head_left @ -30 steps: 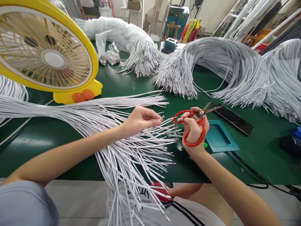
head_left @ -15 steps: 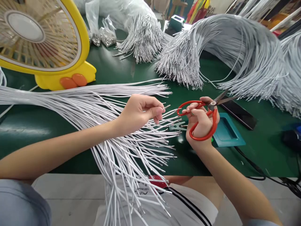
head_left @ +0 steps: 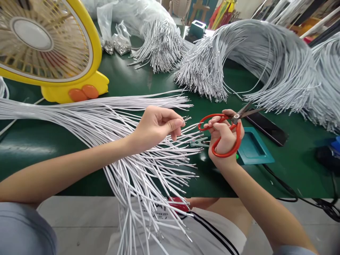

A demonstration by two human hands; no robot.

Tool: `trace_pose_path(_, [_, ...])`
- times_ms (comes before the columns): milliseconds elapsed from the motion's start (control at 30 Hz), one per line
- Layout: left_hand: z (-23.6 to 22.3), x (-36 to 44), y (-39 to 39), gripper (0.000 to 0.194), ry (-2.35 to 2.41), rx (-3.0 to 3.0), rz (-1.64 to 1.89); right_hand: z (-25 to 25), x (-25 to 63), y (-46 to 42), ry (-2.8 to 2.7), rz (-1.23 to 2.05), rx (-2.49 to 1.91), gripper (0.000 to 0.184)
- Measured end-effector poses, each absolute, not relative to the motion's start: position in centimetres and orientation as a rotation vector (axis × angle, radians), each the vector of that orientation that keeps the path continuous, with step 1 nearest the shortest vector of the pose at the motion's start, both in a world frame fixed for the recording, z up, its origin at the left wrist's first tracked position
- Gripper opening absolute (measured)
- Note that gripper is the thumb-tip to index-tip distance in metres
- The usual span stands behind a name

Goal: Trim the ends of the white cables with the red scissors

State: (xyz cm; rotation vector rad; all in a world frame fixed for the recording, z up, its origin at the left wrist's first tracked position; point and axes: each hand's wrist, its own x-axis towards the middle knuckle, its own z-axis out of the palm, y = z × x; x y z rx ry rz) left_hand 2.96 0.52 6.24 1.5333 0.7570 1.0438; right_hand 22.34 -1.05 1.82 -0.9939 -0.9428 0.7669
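My left hand point(head_left: 163, 124) is closed in a pinch above a fan of white wires point(head_left: 148, 156). A short wire end shows at its fingertips; the rest of that wire is hidden behind the hand. Red-handled scissors point(head_left: 236, 118) hang on my right hand point(head_left: 223, 136), their loops around the fingers and palm. The blades are parted and point up and right, away from the wires. My right fingers are curled, a small gap from my left fingertips. Below, between the hands, lies a small grey-green clip point(head_left: 199, 142).
A yellow fan point(head_left: 97, 53) stands at left. Grey wire bundles point(head_left: 204, 67) lie across the back, beside clear bags point(head_left: 121, 40) of small metal parts. Right of my right hand are a teal tray point(head_left: 256, 146), a black phone point(head_left: 268, 126) and dark cables point(head_left: 284, 186) on the green table.
The view has shifted slightly. My right hand with the scissors sits a little further left, closer to my left hand. The left hand keeps its pinch.
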Motion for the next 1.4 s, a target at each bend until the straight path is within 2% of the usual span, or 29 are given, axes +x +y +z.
trace_pose_path(300, [5.8,3.0,0.6,0.014,0.793,1.765,1.084,2.1,22.0,-1.4,-1.031,0.732,-0.994,0.027])
trace_pose_path(500, [3.5,3.5,1.3,0.009,0.759,1.740,1.103,2.1,21.3,-2.0,-1.304,0.784,-0.960,0.028])
trace_pose_path(767, [0.9,3.7,1.8,0.009,0.660,1.445,0.875,1.4,20.7,-2.6,-1.584,0.535,-0.972,0.028])
trace_pose_path(1400, [0.8,3.5,1.9,0.012,0.686,1.462,0.927,0.3,20.7,-2.7,-1.766,0.263,-0.994,0.030])
